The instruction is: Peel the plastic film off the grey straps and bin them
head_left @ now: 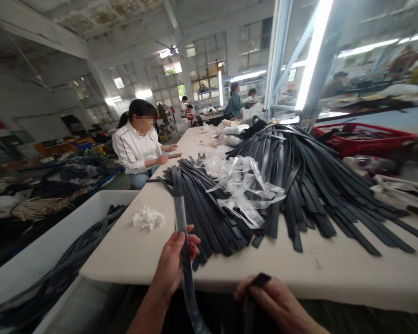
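Observation:
A long black strap (184, 248), partly covered by clear plastic film, runs through my left hand (176, 260); the thumb and fingers are closed round it. Its upper part reaches over the strap pile and its lower part hangs below the table edge. My right hand (275, 297) pinches a dark strap end (260, 280) in front of the table edge. Whether both hands hold the same strap is hidden at the bottom of the view. Just beyond lie many black straps (212, 208) in a fanned pile, with peeled clear plastic film (245, 185) on top.
A larger heap of black straps (299, 171) covers the table's right side. Crumpled white plastic (148, 218) lies at left on the beige table (125, 260). A white bin (87, 208) of straps stands left. A red basket (376, 134) is at right. A person in white (139, 144) sits across.

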Available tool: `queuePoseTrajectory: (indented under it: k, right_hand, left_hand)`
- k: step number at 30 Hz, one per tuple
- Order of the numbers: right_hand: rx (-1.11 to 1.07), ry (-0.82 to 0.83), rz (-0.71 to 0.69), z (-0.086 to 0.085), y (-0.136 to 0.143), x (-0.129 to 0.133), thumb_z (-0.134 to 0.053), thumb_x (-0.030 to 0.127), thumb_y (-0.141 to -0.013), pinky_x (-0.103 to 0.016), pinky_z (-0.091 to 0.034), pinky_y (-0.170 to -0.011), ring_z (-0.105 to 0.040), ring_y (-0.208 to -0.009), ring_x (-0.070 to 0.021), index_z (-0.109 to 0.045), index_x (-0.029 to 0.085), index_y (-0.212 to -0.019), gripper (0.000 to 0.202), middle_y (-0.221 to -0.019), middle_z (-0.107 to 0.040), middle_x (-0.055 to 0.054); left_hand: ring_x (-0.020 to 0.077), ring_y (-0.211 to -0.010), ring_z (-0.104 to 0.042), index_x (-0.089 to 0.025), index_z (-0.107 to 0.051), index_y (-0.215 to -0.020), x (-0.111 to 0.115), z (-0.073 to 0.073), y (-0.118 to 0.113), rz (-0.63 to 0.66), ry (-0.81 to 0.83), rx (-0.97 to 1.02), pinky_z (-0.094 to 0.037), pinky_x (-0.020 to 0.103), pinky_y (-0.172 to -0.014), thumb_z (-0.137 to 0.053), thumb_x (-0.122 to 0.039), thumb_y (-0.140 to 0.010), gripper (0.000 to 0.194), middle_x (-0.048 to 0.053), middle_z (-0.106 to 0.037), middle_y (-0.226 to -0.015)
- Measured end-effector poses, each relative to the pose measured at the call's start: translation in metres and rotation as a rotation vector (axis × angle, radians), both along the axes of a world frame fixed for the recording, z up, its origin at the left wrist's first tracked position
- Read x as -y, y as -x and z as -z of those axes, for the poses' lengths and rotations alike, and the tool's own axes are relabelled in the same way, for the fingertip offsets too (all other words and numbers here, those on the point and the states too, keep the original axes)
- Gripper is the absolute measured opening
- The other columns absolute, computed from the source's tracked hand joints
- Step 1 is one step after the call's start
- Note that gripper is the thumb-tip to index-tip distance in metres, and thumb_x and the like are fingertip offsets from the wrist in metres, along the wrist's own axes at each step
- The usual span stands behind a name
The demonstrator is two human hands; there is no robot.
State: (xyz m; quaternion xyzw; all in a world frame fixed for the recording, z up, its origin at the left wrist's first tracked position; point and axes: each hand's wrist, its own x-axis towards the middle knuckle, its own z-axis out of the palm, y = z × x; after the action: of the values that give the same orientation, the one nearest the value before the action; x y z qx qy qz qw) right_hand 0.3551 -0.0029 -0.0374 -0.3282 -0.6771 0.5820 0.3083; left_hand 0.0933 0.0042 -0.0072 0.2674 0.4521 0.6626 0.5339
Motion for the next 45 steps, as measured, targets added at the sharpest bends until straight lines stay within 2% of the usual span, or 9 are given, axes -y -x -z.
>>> queuePoseTrajectory:
  k: [6,15,19,25,29,33,36,39,45]
  right_hand:
    - [-0.371,0.065,0.053,-0.030,0.046,-0.060,-0.053,0.058,-0.096,-0.048,-0.035,-0.111,-0.051,-0.131,-0.0307,-0.075,0.020,-0.099,0.044,-0.145,-0.054,-0.012]
    - [-0.452,0.149,0.140,-0.038,0.074,-0.083,-0.059,0.054,-0.093,-0.034,-0.050,-0.085,-0.067,-0.088,-0.0213,-0.079,0.019,-0.103,0.042,-0.094,-0.075,-0.005]
    - [-0.535,0.078,0.213,-0.037,0.071,-0.083,-0.059,0.053,-0.093,-0.036,-0.047,-0.096,-0.065,-0.102,-0.0234,-0.080,0.020,-0.100,0.039,-0.104,-0.075,-0.005]
    - [-0.502,0.074,0.150,-0.036,0.085,-0.060,-0.059,0.058,-0.091,-0.040,-0.047,-0.098,-0.065,-0.110,-0.0255,-0.078,0.021,-0.103,0.044,-0.115,-0.074,-0.007]
    - [-0.452,0.082,0.115,-0.029,0.089,-0.047,-0.060,0.062,-0.089,-0.028,-0.054,-0.068,-0.067,-0.076,-0.0163,-0.078,0.021,-0.106,0.048,-0.118,-0.072,-0.007]
    - [-0.389,0.204,0.095,-0.025,0.081,-0.047,-0.058,0.062,-0.090,-0.022,-0.038,-0.040,-0.045,-0.042,-0.0054,-0.077,0.021,-0.110,0.050,-0.104,-0.074,-0.006]
    - [-0.428,0.168,0.192,-0.028,0.074,-0.051,-0.059,0.057,-0.091,-0.028,-0.053,-0.066,-0.065,-0.070,-0.0157,-0.079,0.019,-0.102,0.044,-0.095,-0.075,-0.005]
    - [-0.508,0.116,0.270,-0.031,0.070,-0.056,-0.061,0.052,-0.092,-0.037,-0.049,-0.095,-0.066,-0.102,-0.0242,-0.080,0.020,-0.095,0.038,-0.100,-0.076,-0.006]
    - [-0.525,0.084,0.291,-0.019,0.072,-0.050,-0.061,0.050,-0.094,-0.045,-0.042,-0.107,-0.066,-0.112,-0.0278,-0.079,0.023,-0.098,0.033,-0.110,-0.076,-0.007]
  left_hand:
    - [0.0147,-0.060,-0.063,-0.015,-0.068,-0.103,0.031,0.026,-0.014,0.311,0.092,-0.172,-0.044,0.024,-0.055,-0.072,-0.052,-0.082,0.043,0.006,-0.072,-0.078]
    - [0.0181,-0.071,-0.066,-0.016,-0.069,-0.104,0.043,0.046,-0.017,0.483,0.129,-0.332,-0.049,0.029,-0.068,-0.061,-0.054,-0.089,0.041,0.008,-0.074,-0.087]
    - [0.0215,-0.081,-0.068,-0.017,-0.072,-0.100,0.049,0.048,-0.018,0.510,0.158,-0.384,-0.052,0.032,-0.078,-0.063,-0.054,-0.088,0.041,0.010,-0.075,-0.096]
    - [0.0271,-0.089,-0.069,-0.017,-0.069,-0.119,0.029,0.024,-0.025,0.377,0.034,-0.352,-0.054,0.036,-0.081,-0.069,-0.063,-0.079,0.061,0.011,-0.074,-0.104]
    - [0.0192,-0.062,-0.064,-0.016,-0.070,-0.109,0.014,0.020,-0.036,0.331,0.158,-0.304,-0.050,0.028,-0.060,-0.079,-0.060,-0.070,0.059,0.004,-0.071,-0.073]
    - [0.0167,-0.061,-0.058,-0.016,-0.071,-0.085,0.015,0.023,-0.043,0.380,0.138,-0.446,-0.044,0.026,-0.058,-0.069,-0.059,-0.081,0.043,0.004,-0.067,-0.069]
    - [0.0205,-0.072,-0.059,-0.018,-0.072,-0.084,0.027,0.024,-0.045,0.487,0.072,-0.610,-0.045,0.029,-0.068,-0.060,-0.054,-0.088,0.039,0.007,-0.069,-0.077]
    - [0.0237,-0.082,-0.061,-0.020,-0.072,-0.086,0.037,0.025,-0.044,0.559,0.053,-0.699,-0.045,0.032,-0.078,-0.053,-0.049,-0.093,0.036,0.008,-0.070,-0.083]
    - [0.0220,-0.075,-0.061,-0.020,-0.070,-0.085,0.048,0.019,-0.037,0.630,0.094,-0.623,-0.045,0.032,-0.072,-0.052,-0.047,-0.093,0.034,0.007,-0.068,-0.079]
